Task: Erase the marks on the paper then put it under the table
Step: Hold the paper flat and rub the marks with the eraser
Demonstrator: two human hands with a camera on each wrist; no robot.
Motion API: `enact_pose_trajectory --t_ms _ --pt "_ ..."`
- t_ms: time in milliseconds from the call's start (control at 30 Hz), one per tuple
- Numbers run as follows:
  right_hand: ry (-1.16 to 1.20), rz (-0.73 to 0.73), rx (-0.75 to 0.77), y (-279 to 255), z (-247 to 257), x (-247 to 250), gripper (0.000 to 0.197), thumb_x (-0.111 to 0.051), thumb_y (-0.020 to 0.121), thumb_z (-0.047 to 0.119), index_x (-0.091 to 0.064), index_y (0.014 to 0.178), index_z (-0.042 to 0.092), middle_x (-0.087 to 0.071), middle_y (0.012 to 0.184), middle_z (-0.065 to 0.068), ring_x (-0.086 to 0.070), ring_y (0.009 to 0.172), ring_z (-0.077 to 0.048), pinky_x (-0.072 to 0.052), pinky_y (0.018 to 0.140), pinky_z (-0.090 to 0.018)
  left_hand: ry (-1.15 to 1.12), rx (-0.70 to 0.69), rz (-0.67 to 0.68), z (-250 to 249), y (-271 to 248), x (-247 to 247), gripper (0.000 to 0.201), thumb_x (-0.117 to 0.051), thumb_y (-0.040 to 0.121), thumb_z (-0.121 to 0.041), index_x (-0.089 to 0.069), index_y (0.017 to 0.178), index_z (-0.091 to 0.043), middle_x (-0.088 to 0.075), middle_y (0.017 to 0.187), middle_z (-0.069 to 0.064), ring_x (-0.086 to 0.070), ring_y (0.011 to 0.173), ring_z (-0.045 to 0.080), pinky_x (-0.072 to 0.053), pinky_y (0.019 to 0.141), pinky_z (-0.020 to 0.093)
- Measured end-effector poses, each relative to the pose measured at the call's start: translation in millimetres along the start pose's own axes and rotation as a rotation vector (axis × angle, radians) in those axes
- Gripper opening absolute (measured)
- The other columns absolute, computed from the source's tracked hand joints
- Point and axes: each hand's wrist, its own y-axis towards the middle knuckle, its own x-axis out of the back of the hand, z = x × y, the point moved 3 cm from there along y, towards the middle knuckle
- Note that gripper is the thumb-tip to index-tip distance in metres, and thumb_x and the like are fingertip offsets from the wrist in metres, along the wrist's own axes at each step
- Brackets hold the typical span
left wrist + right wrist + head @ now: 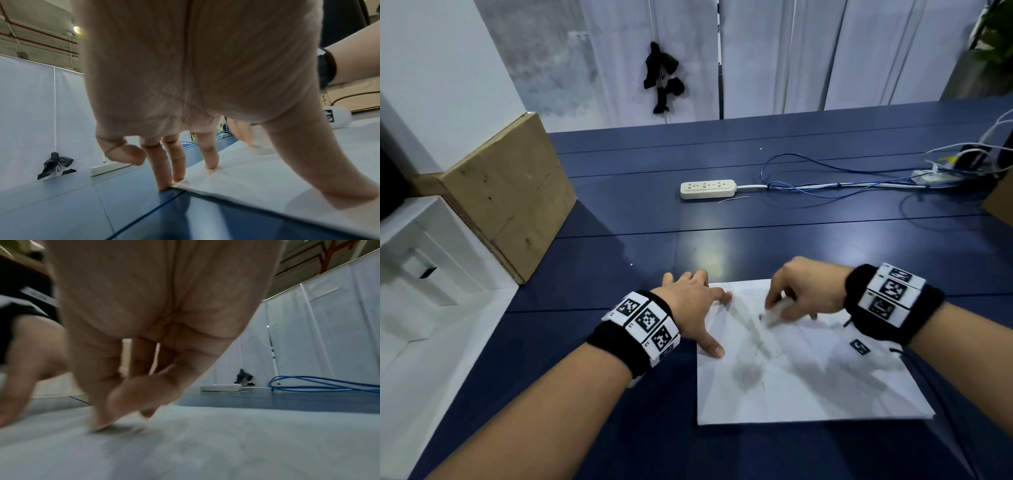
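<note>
Right hand [804, 291]: fingers curled, pinching a small white eraser [777, 310] and pressing it onto the paper; blurred in every view.
Left hand [695, 301]: fingers spread and straight, tips pressing the paper's far left corner, thumb on its left edge.
Paper [825, 387]: white sheet lying flat at the near edge of the tabletop, faint grey marks [751, 371] in its middle.
Tabletop [640, 212]: dark blue.
Power strip [708, 188]: cream, well beyond the paper, blue cables [825, 185] running right.
Cardboard box [513, 195]: at the left edge.
</note>
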Motion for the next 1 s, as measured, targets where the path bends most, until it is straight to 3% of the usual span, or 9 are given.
enact_pose_trajectory --t_ms 167,267,367,533,633,700,800,900,1000 --pt "-0.066 -0.179 -0.081 14.7 -7.5 14.6 0.019 -0.069 0.081 0.031 -0.077 0.095 0.020 -0.072 0.085 0.000 -0.066 0.057 -0.016 -0.049 0.046 -0.016 -0.008 0.005 -0.004 0.3 -1.3 -0.6 0.107 -0.071 0.060 -0.077 -0.026 0.149 -0.041 -0.036 0.127 0.000 -0.038 0.123 0.023 -0.029 0.102 0.047" --pt "-0.083 -0.041 -0.006 -0.6 1.9 1.8 0.020 -0.071 0.075 0.030 -0.076 0.095 0.027 -0.071 0.085 0.007 -0.065 0.061 -0.013 -0.053 0.059 -0.023 -0.010 0.007 -0.005 1.0 -0.4 -0.8 0.105 -0.071 0.060 -0.078 -0.029 0.149 -0.038 -0.036 0.128 0.001 -0.038 0.124 0.023 -0.030 0.101 0.048" --pt "-0.026 0.104 0.006 -6.3 8.2 -5.9 0.022 -0.070 0.072 0.030 -0.074 0.094 0.027 -0.072 0.080 0.003 -0.067 0.053 -0.017 -0.054 0.051 -0.022 -0.019 0.005 -0.003 1.0 -0.1 -0.7 0.106 -0.072 0.061 -0.076 -0.028 0.149 -0.039 -0.036 0.128 0.000 -0.037 0.123 0.023 -0.030 0.103 0.048" --pt "-0.083 -0.166 -0.098 17.3 -9.8 13.6 0.019 -0.071 0.080 0.034 -0.076 0.092 0.021 -0.073 0.086 0.000 -0.067 0.065 -0.018 -0.040 0.038 -0.008 -0.040 -0.002 -0.013 1.1 -0.8 -1.5 0.106 -0.073 0.059 -0.076 -0.027 0.149 -0.041 -0.035 0.125 -0.001 -0.036 0.123 0.022 -0.029 0.102 0.047" --pt "-0.046 -0.143 -0.053 12.5 -10.0 10.9 0.030 -0.068 0.071 0.044 -0.077 0.091 0.024 -0.072 0.086 0.003 -0.068 0.067 -0.018 -0.050 0.045 -0.017 -0.041 0.001 -0.016 2.1 -1.1 -2.4 0.106 -0.073 0.059 -0.077 -0.028 0.149 -0.041 -0.036 0.124 -0.001 -0.037 0.122 0.021 -0.030 0.102 0.047" --pt "-0.003 -0.005 -0.015 2.7 -2.5 -0.7 0.036 -0.065 0.064 0.049 -0.076 0.092 0.028 -0.071 0.083 0.004 -0.069 0.061 -0.017 -0.057 0.052 -0.026 -0.040 0.004 -0.019 2.2 -0.4 -2.4 0.105 -0.072 0.059 -0.077 -0.030 0.148 -0.040 -0.036 0.124 -0.001 -0.038 0.122 0.022 -0.031 0.101 0.046" --pt "0.018 0.059 -0.005 -1.0 4.2 -7.4 0.024 -0.073 0.071 0.035 -0.075 0.093 0.027 -0.072 0.080 0.002 -0.068 0.052 -0.017 -0.059 0.055 -0.029 -0.044 0.005 -0.015 2.4 0.7 -1.8 0.105 -0.073 0.057 -0.077 -0.031 0.146 -0.041 -0.036 0.124 -0.002 -0.039 0.121 0.021 -0.031 0.101 0.045" --pt "-0.035 -0.106 -0.084 12.7 -4.0 5.4 0.022 -0.070 0.078 0.032 -0.075 0.097 0.022 -0.072 0.091 0.002 -0.070 0.068 -0.021 -0.053 0.049 -0.025 -0.051 0.002 -0.016 2.4 0.7 -0.2 0.105 -0.073 0.056 -0.078 -0.031 0.146 -0.042 -0.037 0.122 -0.003 -0.039 0.120 0.020 -0.031 0.102 0.046" --pt "-0.219 -0.187 -0.114 18.8 -6.5 9.9 0.022 -0.065 0.080 0.028 -0.072 0.099 0.020 -0.070 0.097 -0.002 -0.065 0.090 -0.025 -0.046 0.064 -0.029 -0.055 0.000 -0.016 2.0 -0.4 -0.8 0.105 -0.073 0.058 -0.077 -0.029 0.147 -0.043 -0.036 0.123 -0.003 -0.038 0.122 0.020 -0.032 0.103 0.045"
